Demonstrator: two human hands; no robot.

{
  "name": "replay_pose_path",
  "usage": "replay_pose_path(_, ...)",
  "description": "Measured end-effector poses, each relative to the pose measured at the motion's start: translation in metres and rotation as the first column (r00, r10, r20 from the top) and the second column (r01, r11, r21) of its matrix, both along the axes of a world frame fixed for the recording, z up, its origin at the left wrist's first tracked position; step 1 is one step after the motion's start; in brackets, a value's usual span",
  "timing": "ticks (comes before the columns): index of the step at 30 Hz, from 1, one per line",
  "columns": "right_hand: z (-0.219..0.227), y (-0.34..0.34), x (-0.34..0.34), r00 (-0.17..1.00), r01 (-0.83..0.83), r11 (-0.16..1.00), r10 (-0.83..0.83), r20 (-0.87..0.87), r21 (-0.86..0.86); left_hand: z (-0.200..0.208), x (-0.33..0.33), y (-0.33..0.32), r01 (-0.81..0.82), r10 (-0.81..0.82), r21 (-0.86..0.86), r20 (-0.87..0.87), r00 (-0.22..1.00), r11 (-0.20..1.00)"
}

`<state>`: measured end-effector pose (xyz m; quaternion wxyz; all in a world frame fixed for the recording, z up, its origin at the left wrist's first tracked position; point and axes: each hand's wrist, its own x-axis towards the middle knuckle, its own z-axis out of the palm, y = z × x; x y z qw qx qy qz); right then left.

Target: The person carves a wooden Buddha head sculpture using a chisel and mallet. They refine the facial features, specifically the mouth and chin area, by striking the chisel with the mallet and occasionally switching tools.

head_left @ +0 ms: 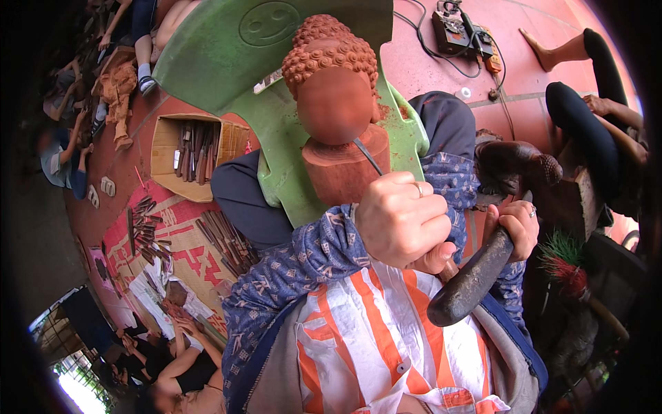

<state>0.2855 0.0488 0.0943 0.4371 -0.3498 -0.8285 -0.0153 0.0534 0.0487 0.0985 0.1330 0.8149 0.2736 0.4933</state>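
A reddish-brown carved wooden head (329, 62) with rows of curls and a topknot stands on its round block base, upon a green plastic chair (276, 131) between my knees. My left hand (405, 219) is closed round a chisel (368, 157), whose metal blade reaches up to the chin and neck of the carving. The chisel's wooden handle end shows below that fist. In my right hand (516, 229) is a dark, worn mallet (474, 281), gripped at its narrow end, with its thick end hanging close to the chisel handle, seemingly apart from it.
On the left, a cardboard box (164, 148) holds several chisels, and more chisels (224, 238) lie on a red-patterned mat (189, 241). An electrical box with cables (462, 34) sits at the back right. A dark carved figure (514, 162) is at right. Other people sit around.
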Motion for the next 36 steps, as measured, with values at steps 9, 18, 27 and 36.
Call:
replay_pose_path(9, -0.014, 0.002, -0.001, 0.982, -0.038, 0.998, 0.028, -0.188, -0.047, 0.003, 0.003, 0.002, -0.041, 0.041, -0.012, 0.006, 0.999, 0.999)
replay_pose_path(18, -0.018, 0.002, -0.001, 0.973, 0.056, 0.988, -0.087, -0.215, -0.147, 0.008, 0.012, 0.008, -0.136, 0.139, -0.064, 0.037, 0.990, 0.989)
replay_pose_path(27, -0.027, 0.001, 0.000, 0.947, 0.096, 0.982, -0.141, -0.288, -0.165, 0.008, 0.013, 0.008, -0.158, 0.160, -0.082, 0.013, 0.987, 0.984)
replay_pose_path(36, -0.026, 0.001, 0.008, 0.982, 0.061, 0.991, -0.081, -0.170, -0.117, 0.001, 0.010, 0.006, -0.116, 0.116, -0.028, 0.003, 0.993, 0.993)
